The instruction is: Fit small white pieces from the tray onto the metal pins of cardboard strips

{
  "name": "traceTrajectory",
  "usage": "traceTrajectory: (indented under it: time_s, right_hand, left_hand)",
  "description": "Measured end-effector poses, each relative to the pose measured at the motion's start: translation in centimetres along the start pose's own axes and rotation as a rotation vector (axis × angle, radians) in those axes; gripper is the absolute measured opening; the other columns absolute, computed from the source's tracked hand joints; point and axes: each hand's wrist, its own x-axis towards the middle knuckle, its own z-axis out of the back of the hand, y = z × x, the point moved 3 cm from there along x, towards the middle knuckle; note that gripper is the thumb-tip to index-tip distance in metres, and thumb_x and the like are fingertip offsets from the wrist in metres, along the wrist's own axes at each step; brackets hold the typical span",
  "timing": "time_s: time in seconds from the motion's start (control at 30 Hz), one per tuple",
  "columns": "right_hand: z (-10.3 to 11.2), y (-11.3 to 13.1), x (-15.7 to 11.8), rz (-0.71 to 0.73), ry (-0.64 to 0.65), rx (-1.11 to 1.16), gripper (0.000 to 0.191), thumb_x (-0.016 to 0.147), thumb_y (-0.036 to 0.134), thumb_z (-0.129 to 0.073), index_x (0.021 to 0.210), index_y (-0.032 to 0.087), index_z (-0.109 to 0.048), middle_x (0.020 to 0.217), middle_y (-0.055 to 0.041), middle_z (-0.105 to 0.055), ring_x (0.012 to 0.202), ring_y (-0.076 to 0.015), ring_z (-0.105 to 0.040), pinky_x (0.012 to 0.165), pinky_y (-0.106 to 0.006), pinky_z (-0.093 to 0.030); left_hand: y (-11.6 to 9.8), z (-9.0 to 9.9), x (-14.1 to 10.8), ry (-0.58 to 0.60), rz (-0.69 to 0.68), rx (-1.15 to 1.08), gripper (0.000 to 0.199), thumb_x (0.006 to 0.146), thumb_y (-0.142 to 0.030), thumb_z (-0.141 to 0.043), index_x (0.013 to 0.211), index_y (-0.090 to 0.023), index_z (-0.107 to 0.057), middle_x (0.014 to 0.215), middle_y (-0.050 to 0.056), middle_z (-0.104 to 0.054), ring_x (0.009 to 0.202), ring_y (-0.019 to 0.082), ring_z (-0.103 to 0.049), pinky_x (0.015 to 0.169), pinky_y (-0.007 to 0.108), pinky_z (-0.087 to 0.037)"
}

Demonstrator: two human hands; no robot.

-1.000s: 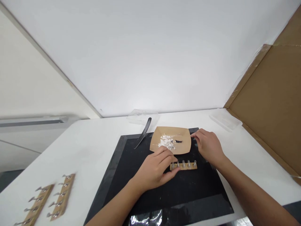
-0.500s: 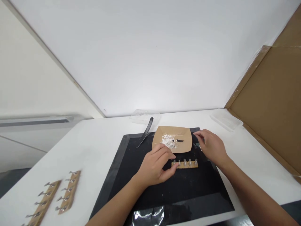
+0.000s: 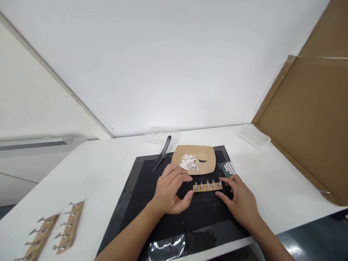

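A short tan strip (image 3: pixel 204 189) holding several small clear upright pieces lies on the black mat (image 3: pixel 152 195). My left hand (image 3: pixel 174 190) is at the strip's left end, thumb and fingers apart, nothing between them. At the right end is my right hand (image 3: pixel 240 197), its index fingertip by the last clear piece and its thumb spread below. Whether that fingertip touches the piece cannot be told. Behind the strip sits a tan paper tray (image 3: pixel 209 167) with many small white bits and a dark sliver in it.
A sheet of white dots (image 3: pixel 231 168) lies right of the tray. A curved black file (image 3: pixel 164 150) is at the back left, near clear plastic (image 3: pixel 154 136). A clear lid (image 3: pixel 252 136) stands back right. Two strips with metal pieces (image 3: pixel 71 226) (image 3: pixel 40 237) lie far left.
My right hand has moved from beside the tray down to the strip's right end, and its fingers have spread. The dotted sheet is now uncovered. The view has shifted slightly.
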Motion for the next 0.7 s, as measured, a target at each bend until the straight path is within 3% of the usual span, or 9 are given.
traceTrajectory:
  time_s: [0.17,0.3,0.47,0.6,0.7]
  right_hand:
    - [-0.2,0.2,0.9,0.052,-0.037,-0.022,0.017,0.096,0.043,-0.073,0.105,0.029,-0.077,0.09,-0.0005,-0.069,0.065,-0.0174,-0.065,0.054,-0.03,-0.051]
    - [-0.1,0.3,0.3,0.111,-0.077,-0.02,0.025,0.101,0.049,-0.066,0.098,0.025,-0.073,0.089,-0.0023,-0.069,0.069,-0.019,-0.066,0.058,-0.031,-0.053]
    - [0.5,0.3,-1.0,0.087,-0.107,-0.013,0.028,0.105,0.051,-0.059,0.103,0.025,-0.069,0.095,-0.0049,-0.068,0.079,-0.0219,-0.068,0.067,-0.034,-0.056]
    - [3.2,-1.8,-3.1,0.027,-0.145,0.022,0.027,0.106,0.05,-0.057,0.107,0.026,-0.068,0.097,-0.007,-0.068,0.084,-0.0245,-0.068,0.074,-0.038,-0.058]
    - [7.5,-5.7,-6.2,-0.093,-0.243,-0.044,0.031,0.102,0.057,-0.059,0.108,0.027,-0.069,0.103,-0.0089,-0.071,0.082,-0.0272,-0.067,0.072,-0.043,-0.057]
  left_hand:
    - [-0.1,0.1,0.4,0.01,-0.017,0.002,0.017,0.084,-0.024,-0.061,0.1,-0.02,-0.062,0.083,0.006,-0.068,0.078,0.024,-0.063,0.077,0.04,-0.051]
    - [-0.2,0.1,0.4,0.01,-0.021,-0.004,0.015,0.084,-0.022,-0.061,0.099,-0.021,-0.062,0.082,0.005,-0.068,0.076,0.023,-0.063,0.077,0.04,-0.051]
    - [-0.2,0.0,0.1,0.017,-0.054,-0.025,0.017,0.082,-0.02,-0.062,0.1,-0.02,-0.062,0.082,0.006,-0.069,0.078,0.023,-0.063,0.079,0.04,-0.052]
    - [-0.3,0.0,0.2,0.019,-0.063,-0.026,0.017,0.083,-0.021,-0.061,0.099,-0.021,-0.062,0.081,0.005,-0.069,0.077,0.023,-0.064,0.078,0.04,-0.052]
    - [-0.3,-0.1,0.2,0.036,-0.079,-0.052,0.017,0.083,-0.022,-0.059,0.1,-0.021,-0.062,0.081,0.005,-0.07,0.076,0.023,-0.064,0.077,0.04,-0.051]
